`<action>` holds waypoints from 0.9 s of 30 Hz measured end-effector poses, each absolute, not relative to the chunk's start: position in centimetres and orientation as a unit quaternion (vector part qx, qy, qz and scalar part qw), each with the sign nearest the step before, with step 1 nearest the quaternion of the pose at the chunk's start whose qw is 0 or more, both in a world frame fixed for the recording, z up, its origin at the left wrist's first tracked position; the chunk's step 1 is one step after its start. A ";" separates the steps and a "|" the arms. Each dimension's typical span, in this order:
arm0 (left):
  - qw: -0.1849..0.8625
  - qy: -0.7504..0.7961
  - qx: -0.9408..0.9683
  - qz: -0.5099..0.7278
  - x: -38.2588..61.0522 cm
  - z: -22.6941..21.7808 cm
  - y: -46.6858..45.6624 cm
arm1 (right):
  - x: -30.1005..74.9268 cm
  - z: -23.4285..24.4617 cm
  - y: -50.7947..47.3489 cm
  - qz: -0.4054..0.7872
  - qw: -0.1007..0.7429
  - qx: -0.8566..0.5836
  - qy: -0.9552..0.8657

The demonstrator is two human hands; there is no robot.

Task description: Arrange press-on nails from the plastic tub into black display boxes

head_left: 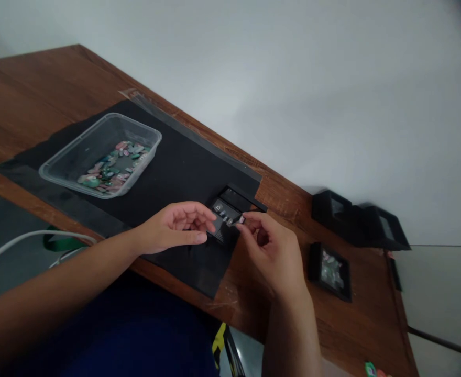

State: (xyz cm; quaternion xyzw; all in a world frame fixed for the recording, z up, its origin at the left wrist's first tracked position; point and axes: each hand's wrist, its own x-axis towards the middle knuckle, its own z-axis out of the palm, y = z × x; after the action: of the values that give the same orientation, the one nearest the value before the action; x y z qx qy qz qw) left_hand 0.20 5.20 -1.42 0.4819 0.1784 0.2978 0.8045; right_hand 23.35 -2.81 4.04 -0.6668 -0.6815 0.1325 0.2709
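A small black box (218, 235) with a raised edge or lid lies on the black mat, and several small shiny pieces (224, 215) show in a row on it. From the right, my right hand (272, 243) reaches to the box's edge, its thumb and forefinger pinched on a small pinkish piece (241, 220). My left hand (181, 225) hovers at the box's left side, fingers loosely curled and apart, with nothing visible in it. A clear plastic tub (65, 164) farther left holds many pink, green and whitish glossy pieces (114, 167); their exact kind is unclear.
The black mat (175, 167) is taped on a brown wooden table (37, 84) against a white wall. On the right stand black boxes (383, 228) and a black-framed case (332, 272) with shiny pieces inside. A white cable (30, 238) hangs by the front edge.
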 end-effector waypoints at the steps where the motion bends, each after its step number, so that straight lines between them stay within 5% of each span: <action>1: 0.807 0.179 0.477 0.299 0.2 -1.5 5.2 | 23.4 4.0 -2.8 0.145 0.244 -0.683 -0.673; 8: 0.802 0.199 0.481 0.293 0.2 -2.2 5.2 | 23.2 4.1 -2.3 0.156 0.119 -0.744 -0.638; 27: 0.777 0.199 0.521 0.293 0.1 -2.2 5.1 | 22.1 3.8 -1.9 0.208 0.094 -0.759 -0.610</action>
State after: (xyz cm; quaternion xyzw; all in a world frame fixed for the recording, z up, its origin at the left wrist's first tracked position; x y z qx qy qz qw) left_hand 0.09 5.06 -2.21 0.5213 0.1987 0.2929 0.7765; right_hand 22.14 -1.94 3.78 -0.7587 -0.6101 0.2080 0.0938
